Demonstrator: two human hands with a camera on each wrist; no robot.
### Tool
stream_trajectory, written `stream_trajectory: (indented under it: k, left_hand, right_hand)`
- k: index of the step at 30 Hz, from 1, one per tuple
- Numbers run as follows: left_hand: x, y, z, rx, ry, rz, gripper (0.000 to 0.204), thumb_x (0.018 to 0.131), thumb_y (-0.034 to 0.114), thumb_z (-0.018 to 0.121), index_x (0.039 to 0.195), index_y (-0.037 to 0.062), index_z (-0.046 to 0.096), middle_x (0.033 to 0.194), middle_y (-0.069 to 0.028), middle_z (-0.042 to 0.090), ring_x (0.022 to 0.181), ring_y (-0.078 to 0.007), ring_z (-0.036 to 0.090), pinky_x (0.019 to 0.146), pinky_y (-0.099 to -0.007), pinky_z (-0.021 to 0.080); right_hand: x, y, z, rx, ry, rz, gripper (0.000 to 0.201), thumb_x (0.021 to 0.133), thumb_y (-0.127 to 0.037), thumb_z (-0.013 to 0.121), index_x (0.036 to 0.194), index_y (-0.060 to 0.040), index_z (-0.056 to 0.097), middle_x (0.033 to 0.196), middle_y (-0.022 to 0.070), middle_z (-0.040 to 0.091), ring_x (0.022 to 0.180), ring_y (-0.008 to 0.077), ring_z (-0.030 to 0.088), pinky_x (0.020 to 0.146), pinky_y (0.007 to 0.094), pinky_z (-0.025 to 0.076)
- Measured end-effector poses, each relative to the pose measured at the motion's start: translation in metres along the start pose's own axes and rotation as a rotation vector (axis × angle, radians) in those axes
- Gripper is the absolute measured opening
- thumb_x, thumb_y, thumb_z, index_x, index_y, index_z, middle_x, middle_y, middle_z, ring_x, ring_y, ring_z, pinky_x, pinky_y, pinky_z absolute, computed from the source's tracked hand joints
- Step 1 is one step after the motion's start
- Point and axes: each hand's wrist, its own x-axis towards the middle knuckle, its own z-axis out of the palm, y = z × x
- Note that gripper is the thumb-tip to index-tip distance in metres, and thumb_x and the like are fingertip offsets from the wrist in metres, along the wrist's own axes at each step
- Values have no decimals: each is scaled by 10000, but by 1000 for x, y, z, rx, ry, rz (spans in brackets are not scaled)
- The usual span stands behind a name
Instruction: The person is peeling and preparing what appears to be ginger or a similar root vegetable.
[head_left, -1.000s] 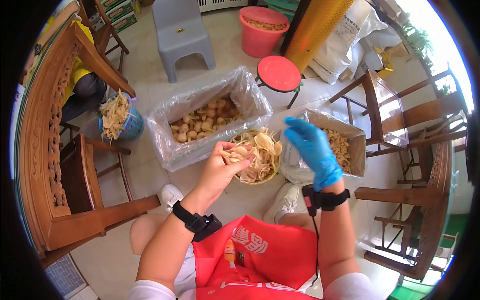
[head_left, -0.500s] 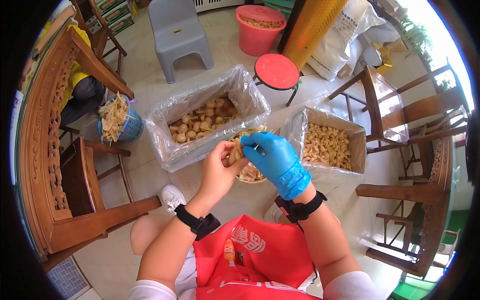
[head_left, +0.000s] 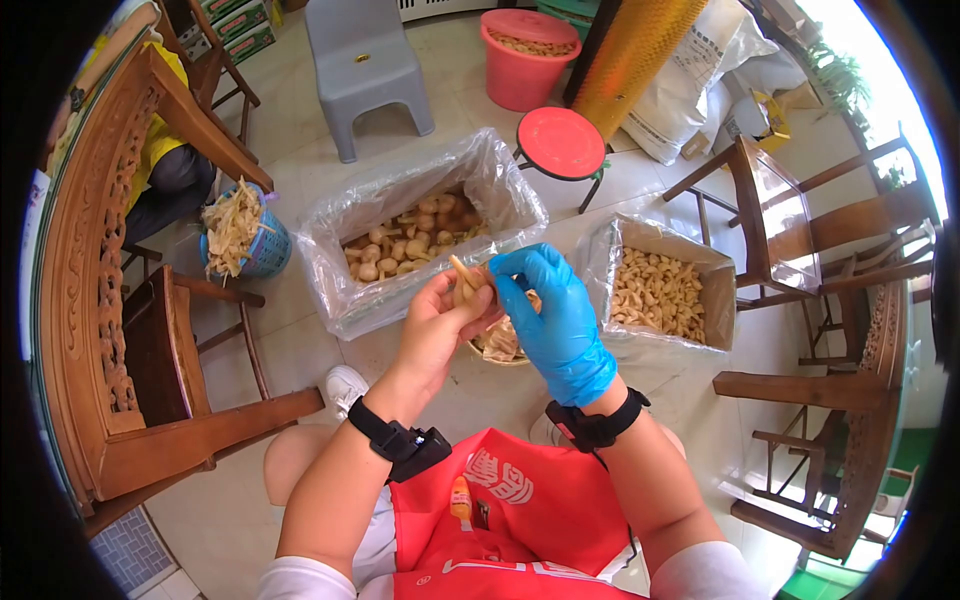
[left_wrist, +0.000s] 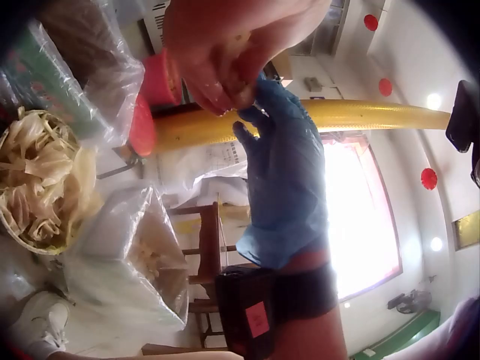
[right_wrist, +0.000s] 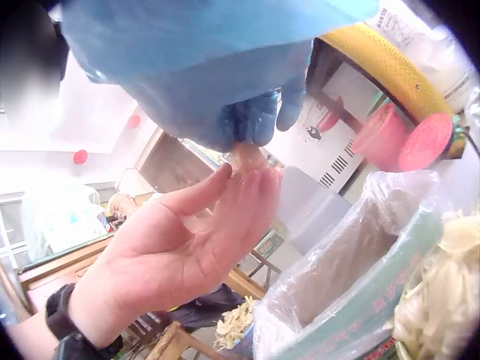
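at frame centre, gloved right hand (head_left: 552, 322) has swung in from the right-hand box (head_left: 720, 300); it and left hand (head_left: 428, 328) pinch the pale piece (head_left: 463, 282), fingertips nearly closed. two-handed work is on.

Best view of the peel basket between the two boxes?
Left wrist: basket nearly whole, peel pile unblocked. Head: left hand and right hand hide most of it. Right wrist: mostly just peel, cut off at the right edge.

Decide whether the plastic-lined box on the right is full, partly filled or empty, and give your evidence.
Partly filled: pale pieces spread across the box, while bare inner wall shows above them.
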Motion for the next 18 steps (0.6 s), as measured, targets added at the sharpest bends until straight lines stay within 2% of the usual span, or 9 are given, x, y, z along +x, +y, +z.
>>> stream_trajectory:
  k: [2,6,8,10,12,13,15,16,18]
  left_hand:
    - [2,3,-1,-42,-21,13,241,894,147,581,1110,67,509,1070,-43,599,956,-139,595,898,-310,486]
    - [2,8,-2,-159,49,39,232,905,141,565,1101,38,495,1057,-62,589,986,-162,588,933,-324,484]
    - [2,5,-4,-138,38,66,239,903,134,568,1101,29,485,1062,-71,586,993,-171,588,942,-329,483]
    - [4,-3,-14,-121,154,64,263,892,113,584,1112,28,467,1067,-83,585,993,-189,596,930,-328,486]
    - [2,-2,-13,-62,161,57,268,888,104,589,1112,30,463,1058,-81,583,981,-192,600,924,-327,487]
    - [2,-2,-12,0,163,49,274,883,96,595,1113,32,459,1049,-80,582,969,-195,604,918,-325,488]
    - [0,-5,-11,29,132,62,276,882,97,598,1111,30,459,1044,-81,580,969,-198,605,908,-320,492]
    - [0,-7,-11,51,106,78,279,881,98,601,1110,29,459,1040,-81,578,968,-201,605,897,-315,496]
    - [-1,-7,-10,87,80,100,276,876,96,608,1102,28,465,1040,-84,577,964,-198,607,888,-313,500]
  right_hand:
    - [-1,-1,0,76,111,15,142,800,27,585,927,-34,569,840,111,560,727,255,580,664,308,472]
    - [0,-1,-3,75,122,48,94,832,-1,588,920,-23,562,848,89,564,735,195,573,676,280,460]
    - [3,5,-6,218,361,191,83,844,-11,591,922,-16,563,867,42,584,745,125,550,687,262,451]
    - [13,9,-34,404,499,342,56,866,-36,583,919,-19,577,888,14,600,757,75,516,686,245,441]
    - [13,39,-69,213,477,353,64,879,-58,571,928,-26,598,894,11,612,773,68,513,674,231,435]
    - [11,44,-90,133,420,433,131,855,-105,608,932,0,599,888,48,622,777,74,525,681,229,440]
    - [1,73,-128,-375,351,572,245,807,-142,655,983,23,611,882,110,647,766,137,592,714,264,469]
    - [-7,92,-133,-377,354,574,245,807,-142,655,983,23,611,882,110,647,766,137,592,714,264,469]
    - [-21,125,-133,-777,387,449,333,776,-166,677,1048,16,619,931,167,651,802,217,637,757,301,482]
